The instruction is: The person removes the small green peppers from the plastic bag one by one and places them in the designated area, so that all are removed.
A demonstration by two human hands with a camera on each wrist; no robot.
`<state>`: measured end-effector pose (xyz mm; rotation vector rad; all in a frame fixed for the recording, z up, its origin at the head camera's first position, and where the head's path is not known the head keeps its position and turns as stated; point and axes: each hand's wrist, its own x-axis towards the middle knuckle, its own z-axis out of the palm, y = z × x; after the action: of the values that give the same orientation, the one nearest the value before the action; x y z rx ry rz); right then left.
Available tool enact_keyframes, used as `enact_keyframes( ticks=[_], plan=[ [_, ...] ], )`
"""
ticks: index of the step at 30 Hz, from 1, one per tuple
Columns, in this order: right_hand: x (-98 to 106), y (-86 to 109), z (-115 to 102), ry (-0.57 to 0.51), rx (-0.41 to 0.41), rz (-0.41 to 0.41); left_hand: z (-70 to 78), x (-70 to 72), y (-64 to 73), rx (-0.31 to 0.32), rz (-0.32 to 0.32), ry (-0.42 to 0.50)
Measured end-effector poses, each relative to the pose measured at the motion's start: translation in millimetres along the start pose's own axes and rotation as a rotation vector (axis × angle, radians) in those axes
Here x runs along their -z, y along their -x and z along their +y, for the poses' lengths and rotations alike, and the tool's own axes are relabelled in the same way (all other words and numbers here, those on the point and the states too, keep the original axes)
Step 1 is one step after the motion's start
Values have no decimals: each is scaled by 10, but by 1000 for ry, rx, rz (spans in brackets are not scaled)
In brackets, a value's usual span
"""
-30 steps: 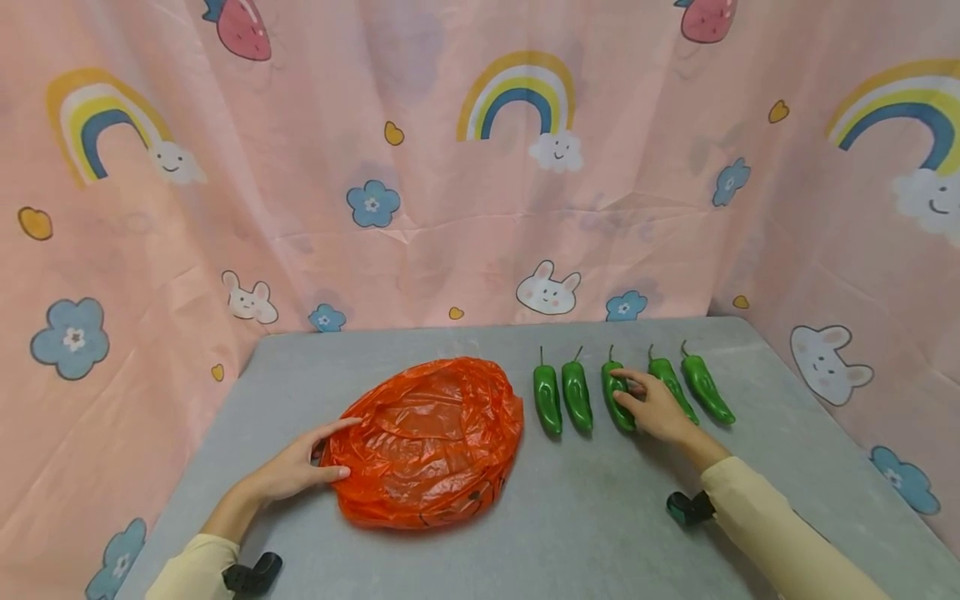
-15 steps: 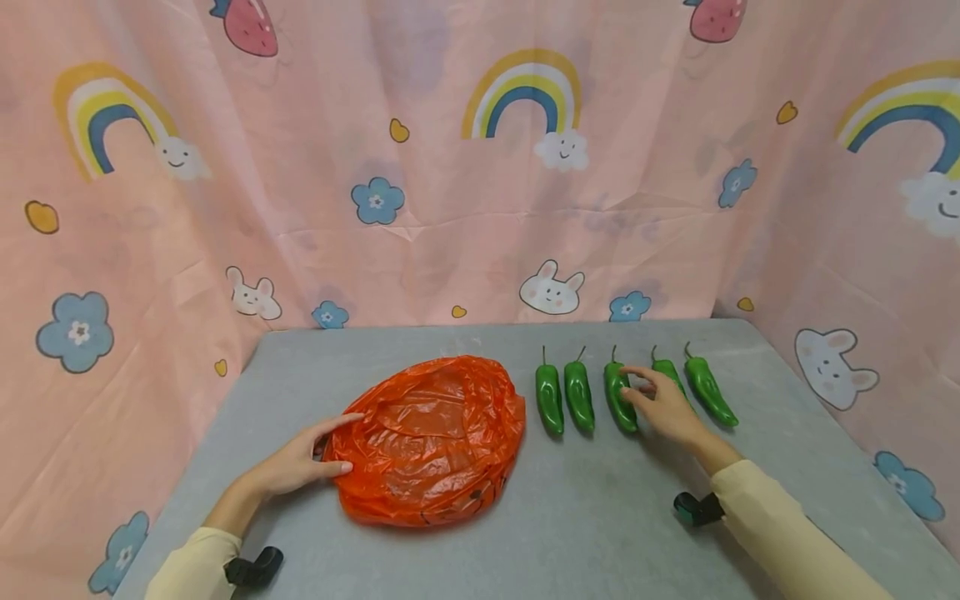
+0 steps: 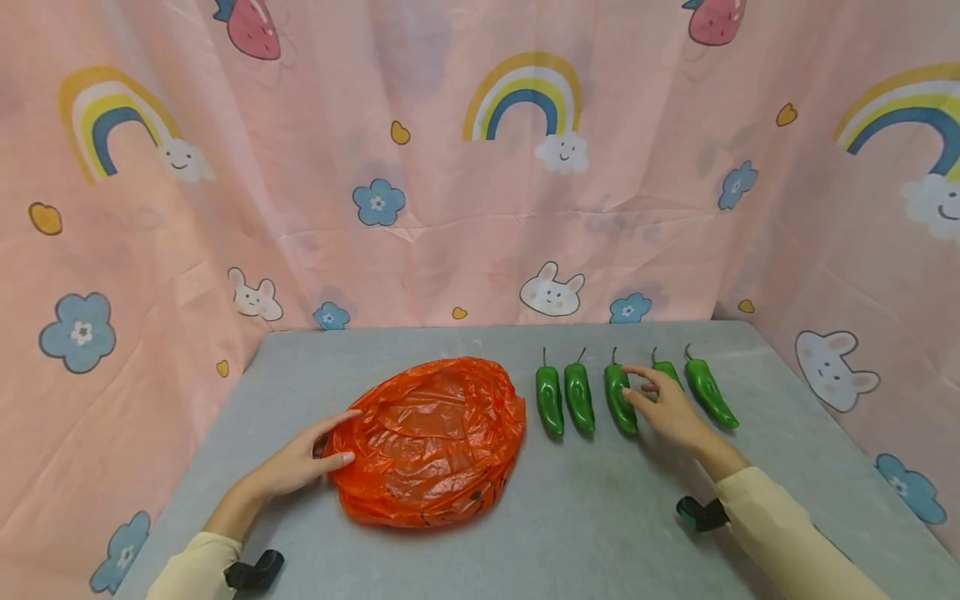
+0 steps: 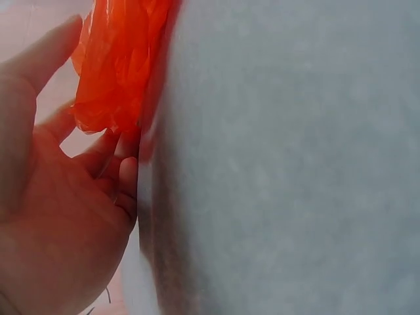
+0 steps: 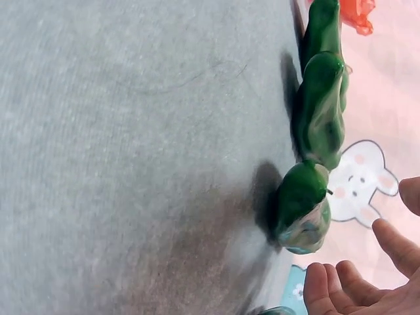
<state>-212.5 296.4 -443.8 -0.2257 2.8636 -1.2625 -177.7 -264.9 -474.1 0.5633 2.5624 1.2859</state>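
An orange-red plastic bag (image 3: 431, 446) lies crumpled with its mouth spread on the grey table, left of the middle. At its left edge my left hand (image 3: 296, 458) rests with thumb and fingers apart; in the left wrist view the fingers (image 4: 98, 154) touch the bag's edge (image 4: 118, 72). Several green chili peppers lie in a row to the right, stems away from me. My right hand (image 3: 671, 417) hovers beside the middle pepper (image 3: 618, 400), fingers loosely bent and holding nothing. It partly hides the pepper (image 3: 666, 371) to its right. The right wrist view shows a gap between fingers and pepper (image 5: 304, 207).
Two peppers, the left one (image 3: 549, 402) and its neighbour (image 3: 578, 398), lie between the bag and the middle pepper. The rightmost pepper (image 3: 711, 393) lies tilted. A pink patterned curtain (image 3: 450, 183) stands behind and beside the grey table (image 3: 570, 533).
My right hand has drawn slightly to the right, off the middle pepper. My left hand stays at the bag, its thumb a little higher. The bag and peppers keep their places.
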Motion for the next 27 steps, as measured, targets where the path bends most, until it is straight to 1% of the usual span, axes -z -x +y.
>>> enact_keyframes(
  ticks=[3,7,10,15,18,24,27],
  plan=[
    [-5,18,-35,12,9,8,15,1,10,-3,31,2],
    [-11,45,-88,28,20,16,33,14,32,-25,74,-13],
    [-14,65,-127,32,34,15,53,23,47,-29,91,-25],
    [-27,89,-169,28,73,12,123,43,68,-1,118,-34],
    [-43,100,-183,41,105,16,169,55,84,8,137,-58],
    [-83,110,-228,61,136,19,224,78,104,-28,182,-140],
    [-97,116,-261,70,155,18,262,92,115,-29,199,-160]
  ],
)
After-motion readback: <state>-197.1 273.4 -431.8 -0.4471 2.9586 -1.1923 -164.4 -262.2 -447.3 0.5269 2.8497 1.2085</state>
